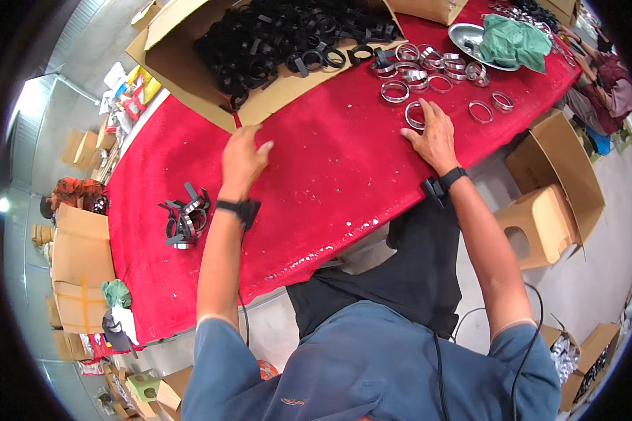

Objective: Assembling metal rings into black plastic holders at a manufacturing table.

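Observation:
My left hand (244, 163) hovers over the red cloth near the front corner of a large carton (277, 95). Its thumb stands apart from the fingers and nothing shows in it. The carton lies tipped toward me, full of black ring-shaped clamps (267, 45). My right hand (437, 140) reaches to a shiny metal ring (415, 116), with thumb and fingers spread at its near side; whether they touch it I cannot tell. Beyond it lie several more metal rings (416, 76). Left of my left forearm sits a small pile of metal rings with black parts (187, 219).
A metal dish (463, 35) holding a green cloth (514, 42) stands at the table's far right. Open cartons (558, 168) stand on the floor to the right. Another carton (81, 266) is at the left edge. Other people (614, 84) sit at the far right and far left.

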`<state>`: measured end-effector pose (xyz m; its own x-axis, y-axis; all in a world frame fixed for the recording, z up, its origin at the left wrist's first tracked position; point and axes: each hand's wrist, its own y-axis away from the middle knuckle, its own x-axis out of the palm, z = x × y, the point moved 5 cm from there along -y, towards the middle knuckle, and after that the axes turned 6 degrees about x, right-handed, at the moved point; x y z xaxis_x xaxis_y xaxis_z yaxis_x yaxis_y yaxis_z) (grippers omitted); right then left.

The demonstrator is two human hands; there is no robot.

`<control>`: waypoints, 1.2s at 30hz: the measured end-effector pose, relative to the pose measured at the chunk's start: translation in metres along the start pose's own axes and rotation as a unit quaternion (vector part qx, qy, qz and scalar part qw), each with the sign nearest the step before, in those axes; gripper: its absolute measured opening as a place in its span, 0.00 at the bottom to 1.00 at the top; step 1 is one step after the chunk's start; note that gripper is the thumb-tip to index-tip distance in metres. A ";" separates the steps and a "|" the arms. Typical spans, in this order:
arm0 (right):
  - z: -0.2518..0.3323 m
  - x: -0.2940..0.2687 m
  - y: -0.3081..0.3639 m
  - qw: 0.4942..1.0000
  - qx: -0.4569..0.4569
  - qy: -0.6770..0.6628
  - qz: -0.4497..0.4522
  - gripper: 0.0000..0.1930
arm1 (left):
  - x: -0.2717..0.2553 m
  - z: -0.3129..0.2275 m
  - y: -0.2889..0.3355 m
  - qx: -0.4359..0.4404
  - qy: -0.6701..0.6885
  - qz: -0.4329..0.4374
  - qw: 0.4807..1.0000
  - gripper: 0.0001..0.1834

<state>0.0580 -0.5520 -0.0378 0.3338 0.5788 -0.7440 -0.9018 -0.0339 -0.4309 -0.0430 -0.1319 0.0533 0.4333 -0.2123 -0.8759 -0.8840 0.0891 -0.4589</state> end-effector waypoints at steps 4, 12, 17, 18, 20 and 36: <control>-0.010 0.003 0.000 0.989 0.044 -0.142 0.004 0.43 | 0.043 0.009 -0.085 0.017 -0.005 0.023 1.000 0.31; -0.019 -0.011 0.006 0.950 0.113 -0.286 0.052 0.44 | 0.121 0.012 -0.240 0.112 -0.053 0.009 0.992 0.35; -0.013 -0.016 0.005 0.949 0.145 -0.273 0.058 0.45 | 0.169 0.001 -0.270 -0.019 -0.067 0.121 0.990 0.29; -0.012 -0.015 0.004 0.951 0.137 -0.271 0.053 0.44 | 0.171 -0.002 -0.263 0.012 -0.095 0.070 0.993 0.34; -0.013 -0.014 0.004 0.954 0.132 -0.266 0.046 0.44 | 0.172 -0.007 -0.252 0.018 -0.100 0.029 0.994 0.32; -0.016 -0.019 0.006 0.961 0.024 -0.273 -0.026 0.40 | 0.060 -0.004 -0.088 -0.101 0.051 0.009 0.994 0.29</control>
<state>0.0504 -0.5765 -0.0343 0.1966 0.9208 -0.3367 -0.9038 0.0371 -0.4263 0.0605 -0.1565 0.0418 0.4058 -0.3114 -0.8593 -0.9133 -0.1013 -0.3946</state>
